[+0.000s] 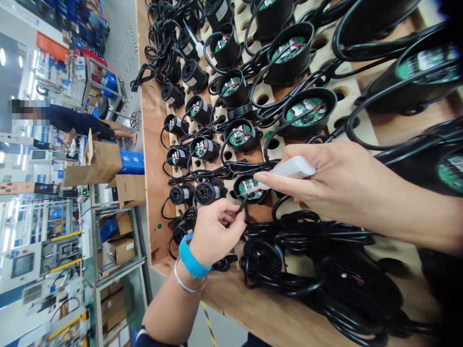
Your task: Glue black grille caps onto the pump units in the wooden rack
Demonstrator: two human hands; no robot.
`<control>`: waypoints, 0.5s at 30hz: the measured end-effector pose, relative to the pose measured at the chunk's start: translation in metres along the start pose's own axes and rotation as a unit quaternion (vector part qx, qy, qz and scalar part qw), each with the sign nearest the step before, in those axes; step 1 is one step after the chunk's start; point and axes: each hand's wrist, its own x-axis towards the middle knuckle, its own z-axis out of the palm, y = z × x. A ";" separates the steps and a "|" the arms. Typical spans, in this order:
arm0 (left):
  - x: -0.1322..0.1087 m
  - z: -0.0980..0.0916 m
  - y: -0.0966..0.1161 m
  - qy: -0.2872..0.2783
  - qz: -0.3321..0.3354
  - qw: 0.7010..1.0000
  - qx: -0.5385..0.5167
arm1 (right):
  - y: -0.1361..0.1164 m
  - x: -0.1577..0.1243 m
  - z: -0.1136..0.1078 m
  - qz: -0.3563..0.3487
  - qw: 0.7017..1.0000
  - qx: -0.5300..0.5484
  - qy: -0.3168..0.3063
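My right hand (307,180) is closed round a white tube (294,167), its lower end pointing into an open round black housing (237,195). A green circuit board (247,185) shows inside that housing, partly covered by the tube and my fingers. With thumb and fingertips, my left hand (219,224) pinches a black cable (243,203) at the housing's rim. A blue band (191,258) and a silver bangle (184,284) are on the left wrist. Whether the tube's tip touches the board I cannot tell.
Rows of similar housings with boards (306,112) and coiled black cables (289,91) stand on a holed wooden rack (347,99). Some housings show grilled faces (208,193). A white pointed nozzle (198,47) lies among them. Cardboard boxes (97,161) and a person (72,120) are beyond.
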 end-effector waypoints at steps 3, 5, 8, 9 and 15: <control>0.000 0.000 0.000 0.002 0.005 1.000 0.003 | -0.003 0.001 -0.002 0.004 1.000 0.000 -0.002; 0.001 0.000 0.000 0.003 0.008 1.000 0.006 | -0.003 0.001 -0.002 0.004 1.000 0.001 -0.003; 0.000 -0.001 0.001 0.002 0.008 1.000 0.006 | -0.002 0.001 -0.001 -0.003 1.000 0.001 0.002; 0.000 -0.001 0.000 0.001 0.007 1.000 0.005 | -0.002 0.001 0.000 -0.005 1.000 0.003 0.004; 0.000 0.000 -0.005 -0.005 -0.029 0.999 -0.027 | -0.005 -0.001 -0.005 0.036 0.996 0.080 0.009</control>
